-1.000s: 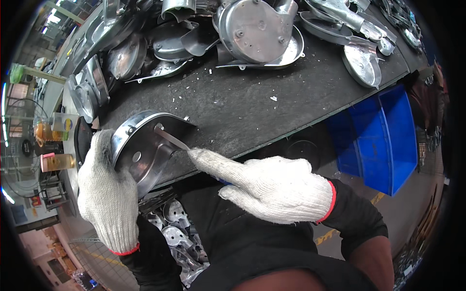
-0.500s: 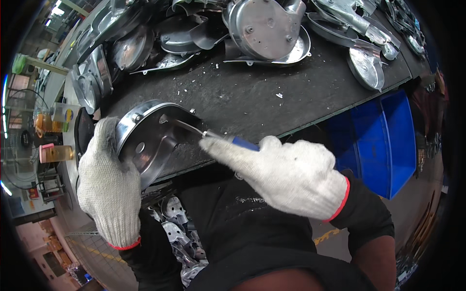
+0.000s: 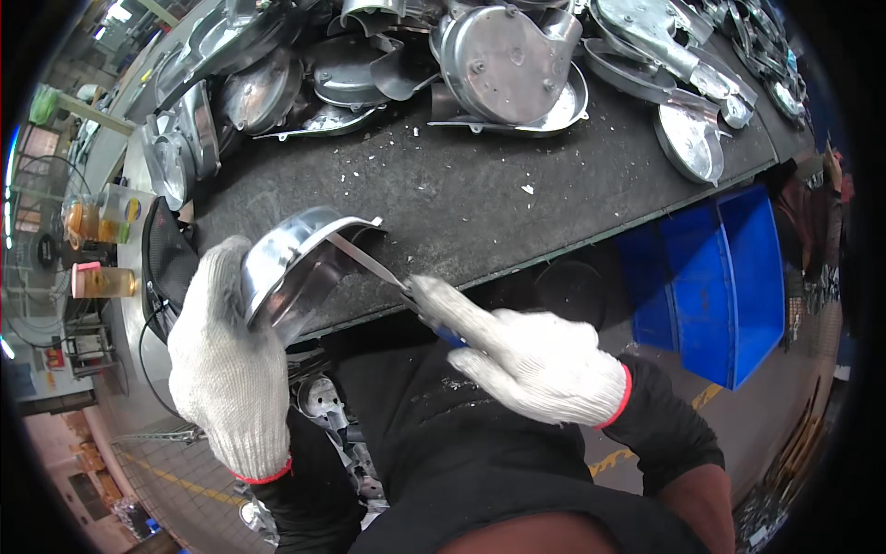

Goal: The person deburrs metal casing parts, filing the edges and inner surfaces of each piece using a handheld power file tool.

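Observation:
My left hand (image 3: 231, 360), in a white knit glove with a red cuff, grips a shiny round metal housing (image 3: 293, 251) by its left side. The housing is tilted at the near edge of the bench, its rim turned toward the right. In my gloved right hand (image 3: 531, 355) is a scraper (image 3: 365, 258) with a flat metal blade and a blue handle, mostly hidden by the fingers. The blade's tip touches the housing's rim near its top.
Metal housings (image 3: 503, 69) like this one are piled along the back of the dark bench (image 3: 443, 198). Small metal chips lie on its top. A blue bin (image 3: 711, 286) stands off the right edge. Jars (image 3: 101, 281) sit at the left, and more metal parts (image 3: 320, 397) lie below the bench edge.
My left hand has tipped the housing over, so more of its outer side shows. The scraper has moved from the housing's inside to its rim, and my right hand has shifted slightly down.

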